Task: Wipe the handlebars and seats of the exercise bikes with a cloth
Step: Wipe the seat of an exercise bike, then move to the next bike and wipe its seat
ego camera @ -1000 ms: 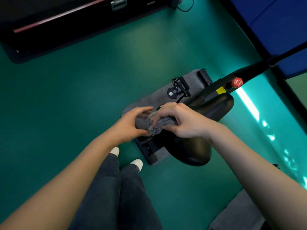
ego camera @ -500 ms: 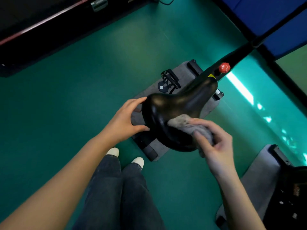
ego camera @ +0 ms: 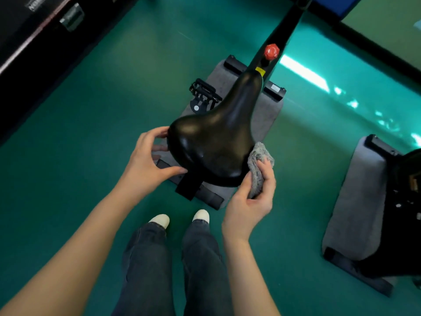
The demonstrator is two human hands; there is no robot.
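Seat (ego camera: 211,142) points nose-first toward red knob (ego camera: 271,52).

A glossy teal-green floor (ego camera: 102,115) carries bright streaks of reflected light (ego camera: 304,75) at right. Two grey mats (ego camera: 350,213) lie on it; a black latched case (ego camera: 34,49) stands upper left.

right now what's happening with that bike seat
A person is wiping the black seat of an exercise bike. The right hand presses a grey cloth against the seat's right rear edge, while the left hand holds its left rear edge between fingers and thumb. A second bike stands to the right, untouched.
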